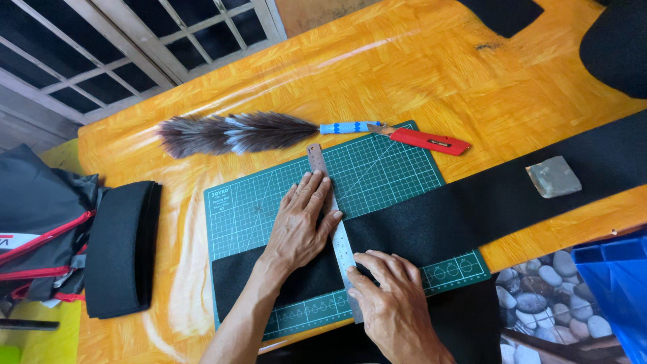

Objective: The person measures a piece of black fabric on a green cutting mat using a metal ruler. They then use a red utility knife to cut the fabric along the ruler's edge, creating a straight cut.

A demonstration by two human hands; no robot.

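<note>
Steel ruler (335, 232) runs 12-to-6 across black felt strip (472, 202); left hand (301, 226) and right hand (391, 296) flat, open, pressing it.

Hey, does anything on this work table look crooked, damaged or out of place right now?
Nothing stands out. The steel ruler lies across the black felt strip on the green cutting mat, pressed by the left hand and right hand.

Two hands (300, 226) on one steel ruler (335, 232) — one cutting mat (384, 168), one feather duster (236, 131), one red knife (428, 141).
</note>
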